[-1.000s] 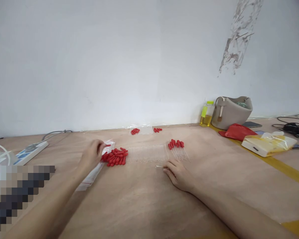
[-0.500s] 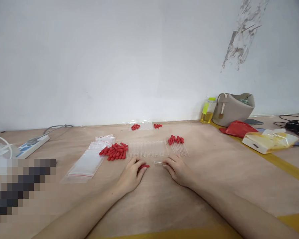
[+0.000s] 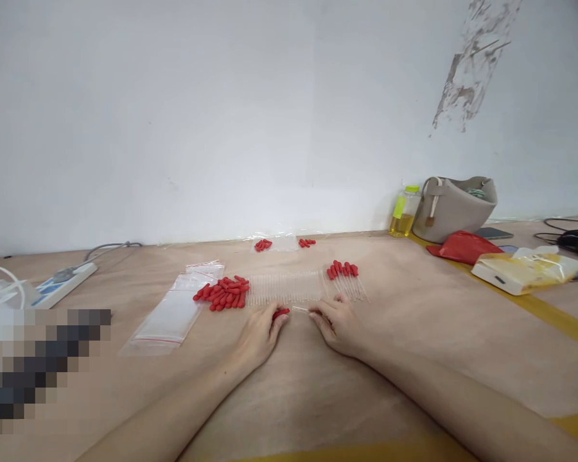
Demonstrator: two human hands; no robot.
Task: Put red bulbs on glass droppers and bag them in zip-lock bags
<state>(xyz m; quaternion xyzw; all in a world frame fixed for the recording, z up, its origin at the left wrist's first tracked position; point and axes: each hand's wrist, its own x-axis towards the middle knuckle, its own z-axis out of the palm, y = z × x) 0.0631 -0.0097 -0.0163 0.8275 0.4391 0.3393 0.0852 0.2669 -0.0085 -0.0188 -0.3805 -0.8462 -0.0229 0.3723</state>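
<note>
My left hand (image 3: 261,330) pinches a red rubber dropper bulb (image 3: 281,312), its narrow end pointing right. Facing it, my right hand (image 3: 338,324) grips a clear glass dropper tube (image 3: 300,309) whose end points left. A small gap separates bulb and tube. Just beyond my hands lies a row of clear glass tubes (image 3: 284,287). To its left is a pile of red bulbs (image 3: 225,295); to its right, several droppers with red bulbs fitted (image 3: 343,271) lie side by side.
Clear zip bags (image 3: 164,314) lie left of the bulb pile, near a power strip (image 3: 67,282). More red bulbs (image 3: 263,245) rest by the wall. At right stand a bottle (image 3: 402,215), a grey bag (image 3: 455,208), a red packet (image 3: 465,247) and a tissue pack (image 3: 525,269).
My hands have come closer together and slightly farther from me, so the gap between the bulb and the glass tube is smaller. The view has shifted a little.
</note>
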